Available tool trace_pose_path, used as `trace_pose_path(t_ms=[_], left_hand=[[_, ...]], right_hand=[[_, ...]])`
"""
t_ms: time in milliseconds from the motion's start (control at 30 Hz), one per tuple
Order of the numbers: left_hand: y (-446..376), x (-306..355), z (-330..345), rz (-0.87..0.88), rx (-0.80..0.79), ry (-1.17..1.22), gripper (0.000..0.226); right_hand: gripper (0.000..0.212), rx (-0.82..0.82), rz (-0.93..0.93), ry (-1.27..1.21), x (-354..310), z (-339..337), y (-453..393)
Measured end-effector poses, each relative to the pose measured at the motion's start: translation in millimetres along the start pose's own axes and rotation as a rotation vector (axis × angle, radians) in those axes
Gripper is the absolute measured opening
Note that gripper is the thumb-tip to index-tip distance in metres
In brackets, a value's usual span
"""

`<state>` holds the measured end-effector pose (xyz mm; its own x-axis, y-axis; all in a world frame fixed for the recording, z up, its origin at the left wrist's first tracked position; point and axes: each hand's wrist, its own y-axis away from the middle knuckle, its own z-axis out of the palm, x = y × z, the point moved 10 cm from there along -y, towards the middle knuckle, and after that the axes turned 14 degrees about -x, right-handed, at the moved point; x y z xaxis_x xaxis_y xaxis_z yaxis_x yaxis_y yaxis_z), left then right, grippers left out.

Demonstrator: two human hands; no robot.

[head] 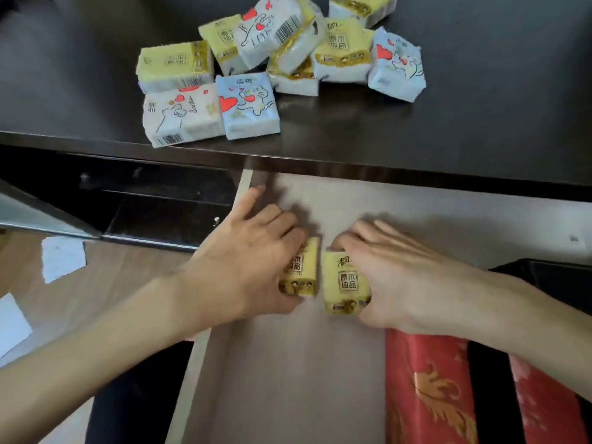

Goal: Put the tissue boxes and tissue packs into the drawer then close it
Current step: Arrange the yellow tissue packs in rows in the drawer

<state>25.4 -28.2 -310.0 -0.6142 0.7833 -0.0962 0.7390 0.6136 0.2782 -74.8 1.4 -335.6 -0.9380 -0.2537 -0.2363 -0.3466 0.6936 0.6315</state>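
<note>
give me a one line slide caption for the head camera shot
Both hands set yellow tissue packs into the open drawer.

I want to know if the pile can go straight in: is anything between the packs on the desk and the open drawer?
Nothing visible blocks them. The tissue packs lie on the desk top just above the open drawer, whose floor is bare near the front.

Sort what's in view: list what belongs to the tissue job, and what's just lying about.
Part of the job:
left hand on a yellow pack
right hand on another yellow pack
open drawer
red tissue boxes in it
pile of packs on the desktop

Lying about:
white papers on the floor
</note>
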Motion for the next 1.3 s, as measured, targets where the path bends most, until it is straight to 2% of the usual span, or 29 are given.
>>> trace_pose_path(t_ms=[100, 200, 433, 600, 900, 1167, 1233, 1300], left_hand=[[-0.2, 1.1, 2.1, 0.023, 0.04, -0.011, 0.077], [0.1, 0.2, 4.5, 0.014, 0.019, 0.009, 0.073], [-0.3, 7.4, 0.7, 0.013, -0.064, -0.008, 0.077], [-3.1, 3.6, -1.0, 0.004, -0.065, -0.001, 0.079], [-4.4, 2.1, -0.5, 0.003, -0.076, 0.0, 0.078], [-5.5, 2.2, -1.1, 0.025, -0.024, 0.008, 0.08], [-3.3, 2.8, -3.7, 0.031, -0.014, 0.049, 0.08], [2.3, 0.4, -15.8, 0.073, -0.002, 0.191, 0.07]], right_hand=[[0.06, 0.035, 0.036, -0.002, 4.1, -2.3, 1.4], [0.046, 0.14, 0.076, -0.012, 3.5, -11.9, 6.2], [0.064, 0.134, 0.12, -0.057, -6.2, -16.2, 14.9], [0.063, 0.187, 0.151, -0.113, -4.0, -22.1, 19.8], [0.065, 0.184, 0.155, -0.136, -2.1, -22.1, 16.5], [0.065, 0.221, 0.139, -0.154, 3.7, -23.4, 12.5], [0.064, 0.253, 0.109, -0.178, 4.2, -24.1, 14.4], [0.065, 0.369, 0.081, -0.207, 6.4, -31.7, 24.7]])
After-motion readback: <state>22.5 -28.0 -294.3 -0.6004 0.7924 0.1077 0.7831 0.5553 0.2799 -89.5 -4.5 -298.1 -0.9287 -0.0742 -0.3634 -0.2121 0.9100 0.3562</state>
